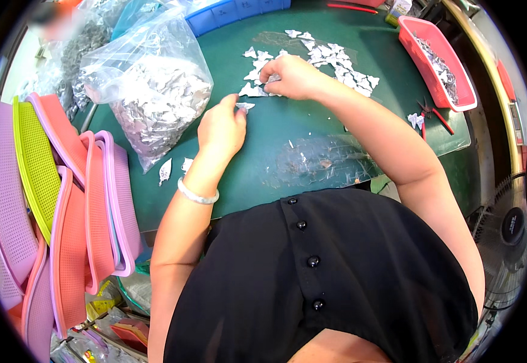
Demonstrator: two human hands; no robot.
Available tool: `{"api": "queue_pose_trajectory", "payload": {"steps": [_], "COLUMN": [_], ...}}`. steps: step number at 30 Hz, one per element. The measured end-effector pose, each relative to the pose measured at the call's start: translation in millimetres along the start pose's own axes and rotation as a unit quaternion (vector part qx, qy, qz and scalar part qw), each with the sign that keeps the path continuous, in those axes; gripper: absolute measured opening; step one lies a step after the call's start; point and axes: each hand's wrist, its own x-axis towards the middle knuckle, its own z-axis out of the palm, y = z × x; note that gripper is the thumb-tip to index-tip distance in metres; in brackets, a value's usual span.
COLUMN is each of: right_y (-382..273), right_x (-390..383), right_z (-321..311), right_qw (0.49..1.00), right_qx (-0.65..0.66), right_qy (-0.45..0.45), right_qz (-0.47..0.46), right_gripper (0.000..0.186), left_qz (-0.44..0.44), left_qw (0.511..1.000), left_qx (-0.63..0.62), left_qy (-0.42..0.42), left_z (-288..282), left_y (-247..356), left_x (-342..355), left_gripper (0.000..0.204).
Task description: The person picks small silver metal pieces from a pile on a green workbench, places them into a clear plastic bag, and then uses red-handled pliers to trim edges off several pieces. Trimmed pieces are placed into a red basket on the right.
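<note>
My left hand (221,127), with a pale bracelet, has curled fingers beside a small white cut piece (246,106); I cannot tell what is between them. My right hand (290,77) reaches over scattered white pieces (342,66), its fingers closed down on them, their tips partly hidden. The pieces lie on the green table (318,133), some on a clear sheet. Left of my hands stands a large clear plastic bag (154,97) full of similar white pieces. A few loose pieces (165,171) lie below it.
Stacked pink, purple and green perforated baskets (36,181) crowd the left. A blue bin (233,15) sits at the back. On the right are a pink basket (463,91) of metallic-looking bits, red-handled pliers (442,119) and a fan (505,227). More bags (85,48) fill the back left.
</note>
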Motion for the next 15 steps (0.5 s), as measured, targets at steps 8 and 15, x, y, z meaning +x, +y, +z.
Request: {"api": "queue_pose_trajectory", "payload": {"steps": [8,15], "right_y": [-27,-13], "right_x": [-3,2], "right_z": [7,15], "right_qw": [0.981,0.965], "right_qx": [-0.191,-0.245], "right_qy": [-0.023,-0.014], "right_qz": [-0.03,-0.092], "right_gripper": [0.023,0.014], "left_qz": [-0.049,-0.057], "left_qw": [0.993,0.988], "left_qx": [0.044,-0.004], "left_qy": [-0.094,-0.14], "left_z": [-11,-23], "left_y": [7,6], "left_x": [9,9], "left_gripper": [0.028,0.029]}}
